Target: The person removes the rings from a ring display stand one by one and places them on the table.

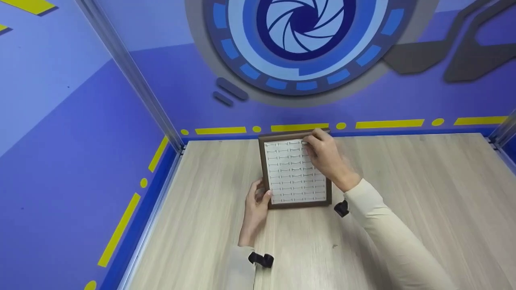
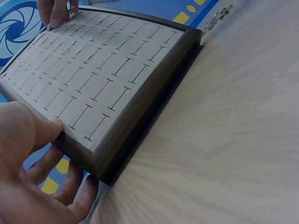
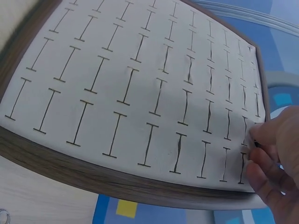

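A ring display tray point(image 1: 298, 173), with a dark brown wooden frame and a white pad cut with rows of slits, is propped at a tilt near the back wall. My left hand point(image 1: 256, 205) grips its lower left edge, thumb on the front and fingers behind, as the left wrist view shows. At the top edge, my right hand point(image 1: 328, 155) pinches a small silvery ring point(image 2: 49, 28) against the pad. Fingertips hide most of that ring. In the right wrist view several slits point(image 3: 179, 153) gape a little.
Several small shiny rings point(image 2: 219, 17) lie on the wood-grain table point(image 1: 423, 193) beyond the tray. A loop of one ring point(image 3: 3, 217) shows at the right wrist view's lower left. The blue back wall point(image 1: 161, 88) rises close behind the tray, and a side wall point(image 1: 68, 181) stands left.
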`<state>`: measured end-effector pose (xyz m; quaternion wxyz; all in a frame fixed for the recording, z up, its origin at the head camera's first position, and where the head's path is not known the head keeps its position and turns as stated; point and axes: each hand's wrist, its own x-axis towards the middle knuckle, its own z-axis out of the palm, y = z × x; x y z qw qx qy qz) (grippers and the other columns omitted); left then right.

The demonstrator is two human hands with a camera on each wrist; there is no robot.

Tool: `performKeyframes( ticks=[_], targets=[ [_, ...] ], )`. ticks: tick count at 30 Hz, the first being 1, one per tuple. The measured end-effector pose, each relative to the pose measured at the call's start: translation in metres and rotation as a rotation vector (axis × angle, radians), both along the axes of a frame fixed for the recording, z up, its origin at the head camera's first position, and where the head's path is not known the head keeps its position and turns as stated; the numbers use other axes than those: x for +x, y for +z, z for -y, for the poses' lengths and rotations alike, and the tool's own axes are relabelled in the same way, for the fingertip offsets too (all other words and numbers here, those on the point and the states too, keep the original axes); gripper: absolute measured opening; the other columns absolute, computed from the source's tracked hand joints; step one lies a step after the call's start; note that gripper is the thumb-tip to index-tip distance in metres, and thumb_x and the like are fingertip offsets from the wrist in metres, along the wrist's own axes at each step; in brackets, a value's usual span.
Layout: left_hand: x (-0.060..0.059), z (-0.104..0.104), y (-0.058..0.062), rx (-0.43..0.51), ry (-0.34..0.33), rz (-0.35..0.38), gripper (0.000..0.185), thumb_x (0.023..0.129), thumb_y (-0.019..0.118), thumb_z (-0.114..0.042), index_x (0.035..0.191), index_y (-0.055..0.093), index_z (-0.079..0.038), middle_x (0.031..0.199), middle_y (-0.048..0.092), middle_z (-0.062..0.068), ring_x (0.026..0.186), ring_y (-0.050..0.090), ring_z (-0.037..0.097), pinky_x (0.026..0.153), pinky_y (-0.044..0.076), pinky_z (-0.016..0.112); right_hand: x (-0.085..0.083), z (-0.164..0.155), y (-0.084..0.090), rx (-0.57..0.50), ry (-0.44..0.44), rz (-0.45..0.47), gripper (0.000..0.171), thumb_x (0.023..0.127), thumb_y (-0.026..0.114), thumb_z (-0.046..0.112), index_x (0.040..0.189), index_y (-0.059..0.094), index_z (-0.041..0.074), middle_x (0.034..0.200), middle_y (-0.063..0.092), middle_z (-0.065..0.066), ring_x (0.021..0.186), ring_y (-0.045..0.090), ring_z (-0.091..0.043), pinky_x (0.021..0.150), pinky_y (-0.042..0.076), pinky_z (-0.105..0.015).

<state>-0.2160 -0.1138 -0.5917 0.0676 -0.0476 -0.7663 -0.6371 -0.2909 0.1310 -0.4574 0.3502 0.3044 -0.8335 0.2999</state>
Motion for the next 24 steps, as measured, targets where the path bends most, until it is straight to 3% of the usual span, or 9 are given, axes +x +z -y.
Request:
performKeyframes(
  ticks=[7, 24],
  targets=[
    [-0.0004, 0.0005, -0.0003, 0.002, 0.007, 0.007, 0.047, 0.106, 0.064, -0.007, 0.151, 0.051, -0.005, 0.14, 0.063, 0.021, 0.129, 0.065, 0.04, 0.112, 0.054, 0.053, 0.0031, -0.0005, 0.0004, 0.034, -0.047, 0.03, 0.009, 0.093, 0.072, -0.011, 0.1, 0.076, -0.005, 0.096, 0.065, -0.015, 0.08, 0.067, -0.03, 0.07, 0.061, -0.038],
    [0.0025, 0.0007, 0.001, 0.002, -0.011, -0.004, 0.045, 0.107, 0.063, -0.009, 0.15, 0.051, -0.005, 0.141, 0.061, 0.02, 0.132, 0.064, 0.04, 0.113, 0.053, 0.053, 0.0047, -0.0047, -0.003, 0.034, -0.03, -0.017, 0.01, 0.095, 0.071, -0.011, 0.101, 0.072, -0.004, 0.098, 0.064, -0.016, 0.08, 0.064, -0.029, 0.069, 0.059, -0.039]
  ],
)
